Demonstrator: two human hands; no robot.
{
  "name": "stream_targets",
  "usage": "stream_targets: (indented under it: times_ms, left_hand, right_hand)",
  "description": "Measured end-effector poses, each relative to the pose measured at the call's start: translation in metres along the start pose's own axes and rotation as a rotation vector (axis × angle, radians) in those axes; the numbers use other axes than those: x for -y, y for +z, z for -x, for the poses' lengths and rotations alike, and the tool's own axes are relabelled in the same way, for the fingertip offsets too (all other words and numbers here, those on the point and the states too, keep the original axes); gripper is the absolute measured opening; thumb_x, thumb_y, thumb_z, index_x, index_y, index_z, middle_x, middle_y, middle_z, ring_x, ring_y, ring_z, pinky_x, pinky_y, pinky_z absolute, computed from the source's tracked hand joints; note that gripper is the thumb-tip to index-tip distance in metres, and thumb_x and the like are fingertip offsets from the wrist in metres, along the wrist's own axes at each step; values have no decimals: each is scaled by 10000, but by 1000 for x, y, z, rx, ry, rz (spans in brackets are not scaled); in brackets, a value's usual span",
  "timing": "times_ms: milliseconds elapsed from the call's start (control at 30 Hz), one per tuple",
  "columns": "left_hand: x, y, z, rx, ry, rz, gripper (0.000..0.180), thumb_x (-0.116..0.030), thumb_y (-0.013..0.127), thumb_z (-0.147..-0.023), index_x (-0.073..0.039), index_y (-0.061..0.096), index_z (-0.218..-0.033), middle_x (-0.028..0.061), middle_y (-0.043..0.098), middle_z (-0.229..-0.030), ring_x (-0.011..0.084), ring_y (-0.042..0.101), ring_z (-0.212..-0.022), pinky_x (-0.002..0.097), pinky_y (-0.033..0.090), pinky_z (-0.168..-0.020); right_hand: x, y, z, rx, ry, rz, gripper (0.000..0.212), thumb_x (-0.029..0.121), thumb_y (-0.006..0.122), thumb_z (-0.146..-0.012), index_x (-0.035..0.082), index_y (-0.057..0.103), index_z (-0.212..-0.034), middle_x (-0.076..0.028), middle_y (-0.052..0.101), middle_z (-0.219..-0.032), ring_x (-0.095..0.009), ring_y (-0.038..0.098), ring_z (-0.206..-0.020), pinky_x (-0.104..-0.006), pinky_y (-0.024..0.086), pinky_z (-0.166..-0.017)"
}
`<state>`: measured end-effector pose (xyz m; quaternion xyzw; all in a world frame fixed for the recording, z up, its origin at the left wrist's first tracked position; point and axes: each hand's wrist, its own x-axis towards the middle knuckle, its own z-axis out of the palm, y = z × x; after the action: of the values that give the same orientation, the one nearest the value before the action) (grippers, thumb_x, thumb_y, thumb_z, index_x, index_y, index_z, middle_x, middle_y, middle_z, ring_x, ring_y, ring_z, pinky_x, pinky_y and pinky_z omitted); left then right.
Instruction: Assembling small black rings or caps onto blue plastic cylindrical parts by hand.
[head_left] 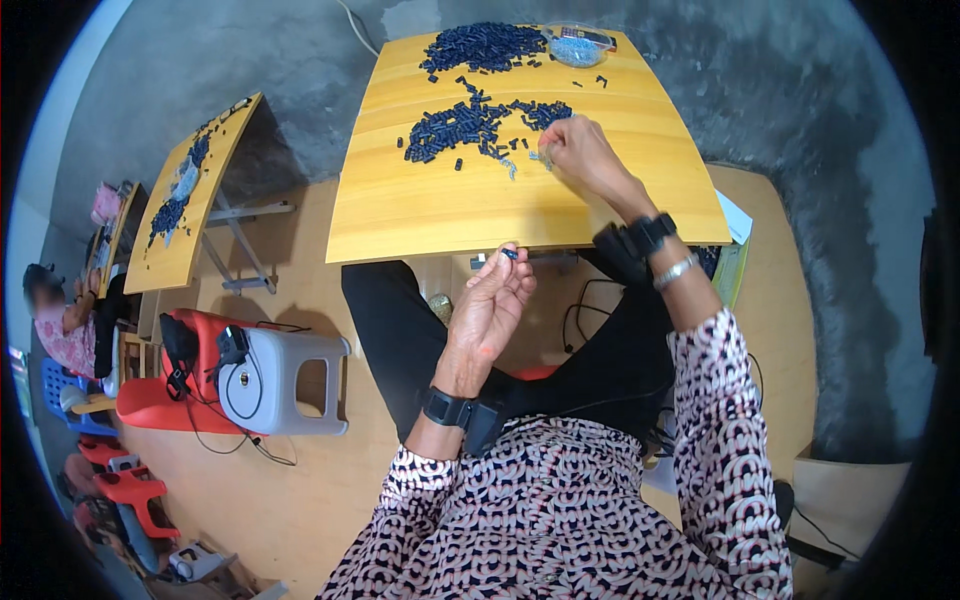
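Observation:
My left hand [492, 304] is at the table's near edge, palm up. Its thumb and fingers pinch a small black plastic piece [510, 254]. Over the table, my right hand [584, 155] has its fingertips closed together beside some small silvery bits [511, 169]; what they hold, if anything, is too small to make out. Just beyond that hand lies a small heap of black pieces [545, 114]. To its left spreads a larger heap of the same black pieces [455, 132].
The yellow table [400, 215] bears a big black heap [485, 46] at its far edge, beside a clear bowl [577, 48] of small bluish-silver parts. At left stand a grey stool [285, 380], a red chair [165, 400] and another table [205, 215]. A seated person [65, 325] is farther left.

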<state>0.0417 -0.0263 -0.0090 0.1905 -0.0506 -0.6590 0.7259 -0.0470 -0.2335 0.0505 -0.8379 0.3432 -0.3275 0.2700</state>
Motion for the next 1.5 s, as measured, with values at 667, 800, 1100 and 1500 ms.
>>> stream_targets:
  times_ms: [667,800,1100,1500]
  left_hand:
    - [-10,-15,8,-28,10,42,173,-93,541,-888,1,548,-1033,68,572,-925,136,524,-811,241,456,-738]
    - [-10,-13,8,-20,20,35,173,-92,543,-887,2,547,-1032,69,569,-926,136,524,-811,241,459,-736]
    - [-11,-18,8,-11,22,46,170,-97,550,-883,-2,550,-1023,71,569,-924,135,521,-809,246,452,-749]
    - [-13,-19,8,-28,27,55,167,-106,545,-887,-4,549,-1020,72,566,-922,134,516,-805,243,448,-747]
  right_hand:
    - [-31,42,-50,112,-64,318,219,48,504,-766,-45,661,-887,-243,633,-841,-353,620,-815,-393,482,-752]
    - [-33,42,-51,139,-96,345,234,29,502,-749,-45,663,-903,-223,640,-883,-352,618,-827,-392,480,-780]
    - [-33,36,-44,153,-161,375,229,-22,519,-723,-15,676,-890,-215,638,-892,-358,604,-863,-396,480,-792]
    - [-30,27,-43,166,-242,406,191,-5,544,-720,4,685,-849,-204,645,-848,-344,610,-835,-404,488,-765]
